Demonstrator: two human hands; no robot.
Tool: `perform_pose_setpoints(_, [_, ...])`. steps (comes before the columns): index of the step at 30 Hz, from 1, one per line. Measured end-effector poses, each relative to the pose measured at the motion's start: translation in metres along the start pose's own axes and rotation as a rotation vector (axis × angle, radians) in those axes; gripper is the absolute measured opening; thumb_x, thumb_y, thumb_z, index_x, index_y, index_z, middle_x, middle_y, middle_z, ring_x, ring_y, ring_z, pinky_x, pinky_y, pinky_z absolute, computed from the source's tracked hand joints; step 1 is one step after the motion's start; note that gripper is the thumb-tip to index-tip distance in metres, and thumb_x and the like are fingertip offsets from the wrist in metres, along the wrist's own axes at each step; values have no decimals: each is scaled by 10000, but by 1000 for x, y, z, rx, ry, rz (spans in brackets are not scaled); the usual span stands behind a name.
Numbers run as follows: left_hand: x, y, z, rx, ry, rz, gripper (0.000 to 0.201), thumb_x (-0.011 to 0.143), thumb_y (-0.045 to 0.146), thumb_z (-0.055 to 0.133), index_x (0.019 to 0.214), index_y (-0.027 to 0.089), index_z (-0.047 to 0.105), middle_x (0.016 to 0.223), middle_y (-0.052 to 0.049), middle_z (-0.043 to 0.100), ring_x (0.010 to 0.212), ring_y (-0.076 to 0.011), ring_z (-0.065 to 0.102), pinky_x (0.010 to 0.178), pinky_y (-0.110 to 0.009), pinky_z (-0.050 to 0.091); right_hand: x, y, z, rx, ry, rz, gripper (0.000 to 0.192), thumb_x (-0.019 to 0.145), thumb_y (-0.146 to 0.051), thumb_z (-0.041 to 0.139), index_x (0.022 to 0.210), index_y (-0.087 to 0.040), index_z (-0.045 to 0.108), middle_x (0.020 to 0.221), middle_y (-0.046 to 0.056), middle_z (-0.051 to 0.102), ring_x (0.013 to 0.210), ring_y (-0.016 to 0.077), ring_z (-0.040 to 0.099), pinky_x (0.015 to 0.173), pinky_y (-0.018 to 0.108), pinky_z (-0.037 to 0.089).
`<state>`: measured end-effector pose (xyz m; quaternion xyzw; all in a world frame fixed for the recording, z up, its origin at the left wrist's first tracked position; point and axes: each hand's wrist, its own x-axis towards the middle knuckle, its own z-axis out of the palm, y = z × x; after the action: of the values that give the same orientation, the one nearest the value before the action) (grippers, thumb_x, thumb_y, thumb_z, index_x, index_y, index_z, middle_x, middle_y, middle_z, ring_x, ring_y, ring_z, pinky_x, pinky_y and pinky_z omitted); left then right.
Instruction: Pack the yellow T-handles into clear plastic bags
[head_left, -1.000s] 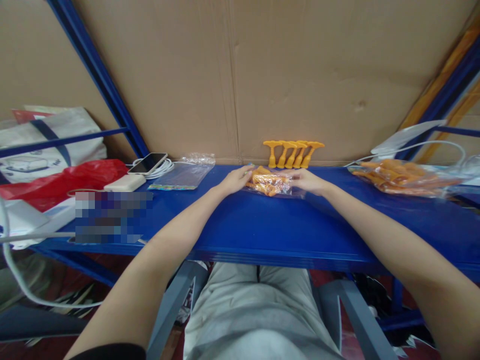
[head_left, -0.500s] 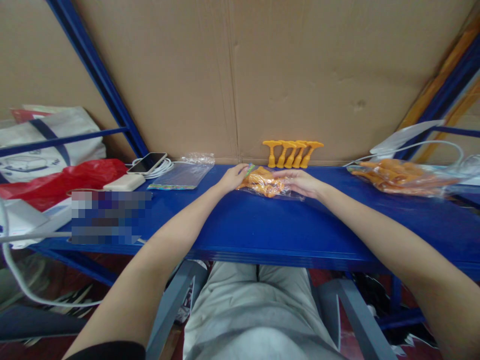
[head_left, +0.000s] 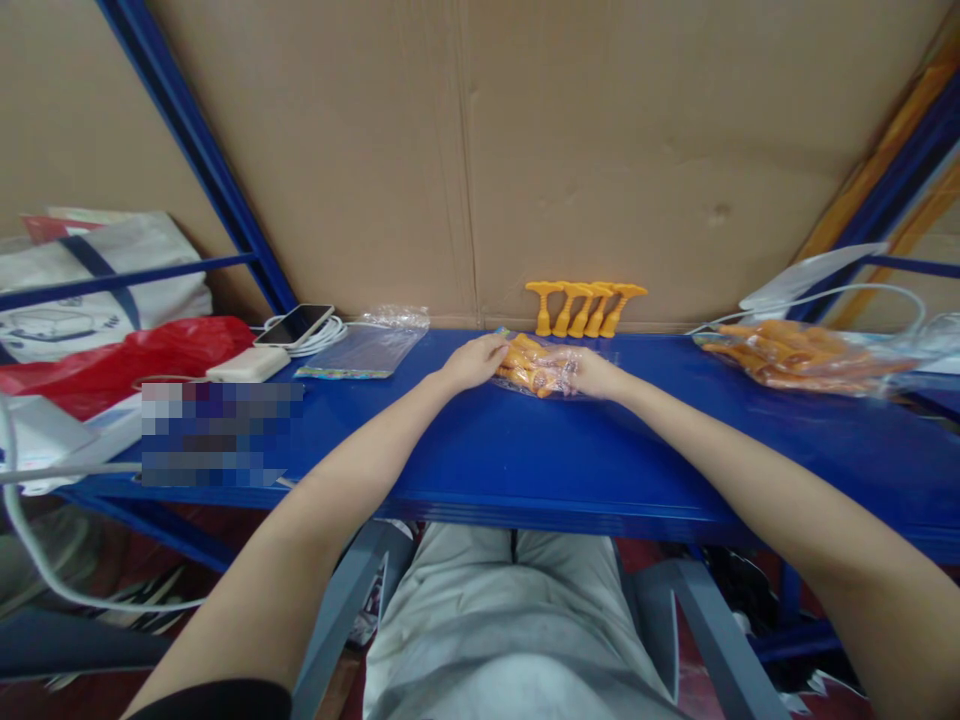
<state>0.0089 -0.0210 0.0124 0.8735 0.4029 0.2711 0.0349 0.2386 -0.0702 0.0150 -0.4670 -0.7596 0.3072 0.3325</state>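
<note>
Both hands have closed inward since a moment ago: left hand (head_left: pixel 472 362) and right hand (head_left: pixel 592 372) now pinch the small bag of orange pieces (head_left: pixel 538 365) between their fingers, resting on the tabletop (head_left: pixel 525 450).

We see the left hand (head_left: pixel 471 361) and right hand (head_left: pixel 595 372) gripping opposite ends of a small clear bag (head_left: pixel 538 367) of orange parts on the blue shelf (head_left: pixel 525 450), just before five upright orange pieces (head_left: pixel 585 307) against the cardboard (head_left: pixel 600 150), a fuller bag (head_left: pixel 806 353) lying far right.
</note>
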Motion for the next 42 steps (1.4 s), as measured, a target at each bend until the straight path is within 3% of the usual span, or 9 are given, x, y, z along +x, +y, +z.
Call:
perform_pose_setpoints(6, [0, 3, -3, 82, -33, -34, 333, 939, 281, 398, 1121, 162, 650, 1226, -97, 661, 1164, -218, 592, 1034, -346, 431, 4, 2, 5, -10, 53, -158, 218, 679, -88, 657, 830, -209, 757, 1000, 43, 736, 1016, 227, 657, 952, 381, 499])
perform_pose_setpoints(11, [-1, 1, -5, 163, -13, -132, 341, 952, 275, 364, 1114, 159, 640, 1221, -112, 652, 1173, -236, 577, 1048, -366, 407, 2, -1, 6, 251, 52, 85, 137, 719, -131, 621, 792, -180, 726, 711, 15, 715, 677, 150, 643, 704, 282, 540])
perform_pose_setpoints(14, [-3, 0, -8, 223, -2, -190, 327, 951, 258, 351, 1069, 160, 639, 1192, -121, 655, 1146, -248, 588, 1022, -371, 420, -1, -4, 1, 423, 86, 171, 134, 732, -127, 573, 711, -164, 700, 669, 39, 703, 651, 129, 640, 632, 221, 496])
perform_pose_setpoints(20, [-3, -2, -15, 251, 53, -245, 207, 883, 274, 460, 924, 182, 640, 1071, -102, 686, 1040, -246, 628, 941, -343, 466, -4, -11, -2, 370, 79, 94, 121, 748, -257, 646, 693, -175, 715, 838, 50, 740, 848, 170, 667, 842, 305, 493])
perform_pose_setpoints(24, [-2, -3, -21, 150, 72, -228, 124, 792, 266, 549, 748, 182, 630, 1002, -87, 712, 1000, -248, 641, 911, -330, 482, -1, -7, 2, 226, 49, 21, 76, 667, -245, 734, 639, -184, 698, 772, 19, 717, 811, 172, 654, 904, 361, 483])
perform_pose_setpoints(29, [-1, -1, -20, -60, 102, -204, 222, 838, 286, 490, 726, 191, 657, 1001, -55, 733, 1004, -222, 648, 916, -300, 477, 5, 8, -11, 4, 306, 22, 97, 677, -181, 692, 586, -193, 658, 734, 17, 697, 818, 199, 644, 922, 378, 469])
perform_pose_setpoints(33, [-1, -2, -14, -33, 179, -357, 199, 876, 311, 496, 889, 200, 660, 951, -60, 733, 964, -225, 662, 871, -308, 487, 9, 22, -22, -43, 459, 34, 18, 693, -184, 664, 698, -198, 673, 850, 31, 710, 922, 219, 633, 959, 387, 448])
perform_pose_setpoints(36, [0, -5, -16, -40, 160, -441, 201, 890, 334, 499, 882, 202, 651, 849, -58, 735, 898, -226, 682, 791, -290, 493, 13, 27, -23, -16, 562, 113, 179, 672, -204, 696, 846, -185, 657, 985, 59, 695, 999, 222, 612, 966, 378, 448])
perform_pose_setpoints(42, [1, -2, -23, -285, 26, -580, 366, 955, 365, 349, 791, 175, 617, 459, -25, 593, 477, -182, 605, 536, -259, 460, 13, 23, -16, 18, 588, 251, 329, 701, -322, 729, 960, -169, 594, 1040, 88, 675, 1005, 224, 608, 902, 347, 470])
